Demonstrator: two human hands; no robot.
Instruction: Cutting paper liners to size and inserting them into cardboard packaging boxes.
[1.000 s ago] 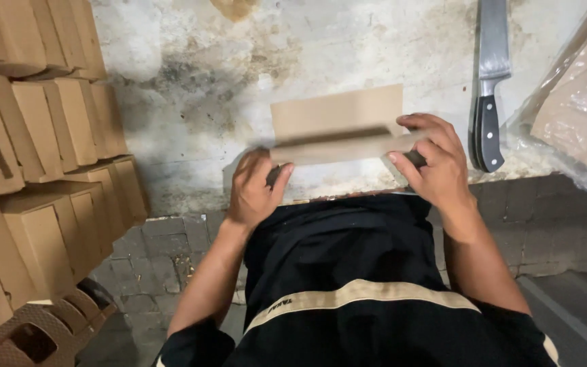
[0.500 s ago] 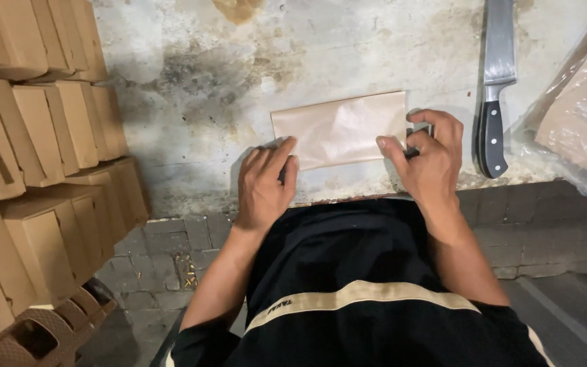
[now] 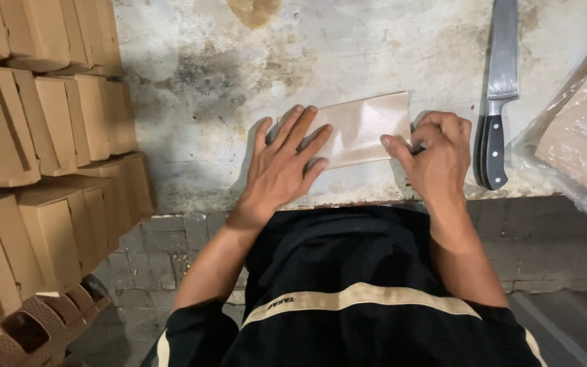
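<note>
The brown paper piece (image 3: 365, 129) now lies flatter on the tabletop (image 3: 239, 75) (knife (image 3: 497, 102) unmoved); the left hand (image 3: 283, 166) has spread flat over it, the right hand (image 3: 436, 153) pinches its right edge.

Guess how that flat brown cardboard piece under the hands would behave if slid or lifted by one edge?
The cardboard piece lies flat and thin under the left hand, so it is probably light and would likely flex if lifted by one edge. The right hand pinches its right end, and creases show, so it may fold there. On the rough stained table it should slide, not roll.
</note>
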